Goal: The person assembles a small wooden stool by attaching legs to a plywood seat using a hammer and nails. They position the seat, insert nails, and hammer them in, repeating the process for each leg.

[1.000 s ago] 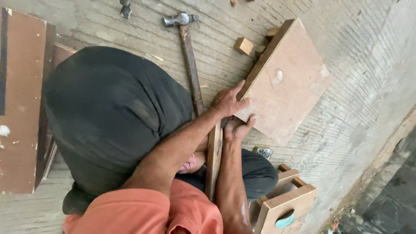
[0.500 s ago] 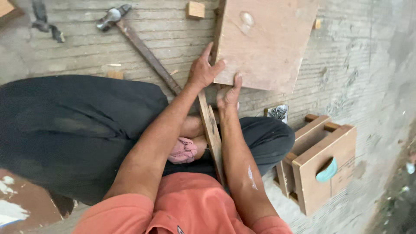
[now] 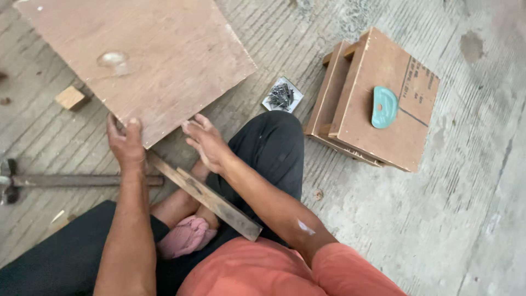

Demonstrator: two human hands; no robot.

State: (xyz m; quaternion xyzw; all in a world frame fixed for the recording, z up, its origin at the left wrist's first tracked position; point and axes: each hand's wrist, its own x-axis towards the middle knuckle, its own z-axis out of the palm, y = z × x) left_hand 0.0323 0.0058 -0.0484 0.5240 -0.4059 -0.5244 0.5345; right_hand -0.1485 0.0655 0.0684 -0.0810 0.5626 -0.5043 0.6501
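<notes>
Where the plywood board (image 3: 148, 60) lies flat on the concrete floor (image 3: 438, 219), its near corner points toward the person's lap, one edge running up and right toward the tray of nails (image 3: 282, 96). Under that corner a wooden slat (image 3: 205, 197) runs with its long axis from upper left, beneath the board, down and right across the lap. The left hand (image 3: 126, 143) rests at the board's near edge with its thumb on top, a light grip on the edge rather than a clenched one. The right hand (image 3: 207, 141) is released, fingers spread and palm turned inward just beside the corner, holding nothing. Both forearms reach forward from the body. A hammer (image 3: 76, 180) lies on the floor to the left, a wooden box (image 3: 378, 98) to the right.
</notes>
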